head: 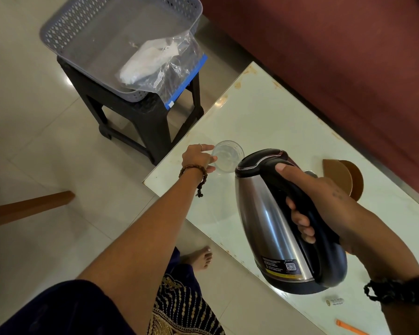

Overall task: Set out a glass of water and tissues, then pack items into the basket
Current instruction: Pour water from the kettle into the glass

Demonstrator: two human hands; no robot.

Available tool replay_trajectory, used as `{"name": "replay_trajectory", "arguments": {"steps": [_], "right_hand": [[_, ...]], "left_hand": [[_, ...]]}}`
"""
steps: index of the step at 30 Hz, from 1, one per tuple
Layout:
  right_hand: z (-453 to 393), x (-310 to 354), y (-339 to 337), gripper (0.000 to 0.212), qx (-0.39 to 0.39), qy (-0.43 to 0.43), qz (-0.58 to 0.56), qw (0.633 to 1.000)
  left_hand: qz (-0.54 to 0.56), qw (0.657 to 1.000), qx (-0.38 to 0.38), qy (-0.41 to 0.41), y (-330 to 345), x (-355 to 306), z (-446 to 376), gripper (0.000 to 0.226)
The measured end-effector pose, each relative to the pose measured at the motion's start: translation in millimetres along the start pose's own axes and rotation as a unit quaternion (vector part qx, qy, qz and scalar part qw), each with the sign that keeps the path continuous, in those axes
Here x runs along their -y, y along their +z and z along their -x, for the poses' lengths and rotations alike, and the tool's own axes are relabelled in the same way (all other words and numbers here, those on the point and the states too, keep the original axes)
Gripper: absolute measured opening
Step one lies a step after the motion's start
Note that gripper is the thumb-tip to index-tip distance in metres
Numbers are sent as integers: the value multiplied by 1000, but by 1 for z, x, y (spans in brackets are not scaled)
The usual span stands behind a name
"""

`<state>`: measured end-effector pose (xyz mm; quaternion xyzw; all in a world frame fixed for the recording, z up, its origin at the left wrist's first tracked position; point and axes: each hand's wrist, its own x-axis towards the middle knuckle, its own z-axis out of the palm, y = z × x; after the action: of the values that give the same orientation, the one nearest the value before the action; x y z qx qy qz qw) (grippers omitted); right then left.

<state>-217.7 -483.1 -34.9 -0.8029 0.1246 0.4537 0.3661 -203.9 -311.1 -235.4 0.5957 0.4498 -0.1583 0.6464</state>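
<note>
One glass (228,156) in left hand (198,158), one kettle (271,221) in right hand (324,204)

Kettle (271,221) hides its own spout and part of the coasters (348,176) at 3 o'clock; label print too small to read. Orange strip (348,328) cut off at 5 o'clock. Bag (155,66) contents indistinct.

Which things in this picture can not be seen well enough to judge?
- Head view: the water level in the clear drinking glass is unclear; glass and water look alike.
- The spout of the steel electric kettle with black handle is hidden behind its own body.
- The small label print on the kettle is too small to read.
- The white contents of the clear zip bag are blurred by plastic.
- The orange object is cut off by the bottom edge.
</note>
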Motion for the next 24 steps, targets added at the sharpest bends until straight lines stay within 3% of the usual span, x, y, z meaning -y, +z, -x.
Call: {"name": "replay_trajectory", "arguments": {"steps": [7, 13, 17, 21, 24], "right_hand": [[0, 4, 1, 53, 5, 4, -7, 1000], [-5, 18, -3, 64, 78, 76, -30, 994], [-5, 12, 0, 57, 32, 41, 8, 999], [-7, 17, 1, 62, 66, 78, -21, 995], [-8, 18, 0, 59, 47, 73, -14, 996]], "left_hand": [[9, 1000, -1, -1, 0, 0, 1, 39], [8, 1000, -2, 0, 0, 1, 1, 38], [10, 1000, -1, 3, 0, 1, 1, 39], [8, 1000, -7, 7, 0, 2, 2, 39], [7, 1000, -7, 6, 1, 2, 2, 39]]}}
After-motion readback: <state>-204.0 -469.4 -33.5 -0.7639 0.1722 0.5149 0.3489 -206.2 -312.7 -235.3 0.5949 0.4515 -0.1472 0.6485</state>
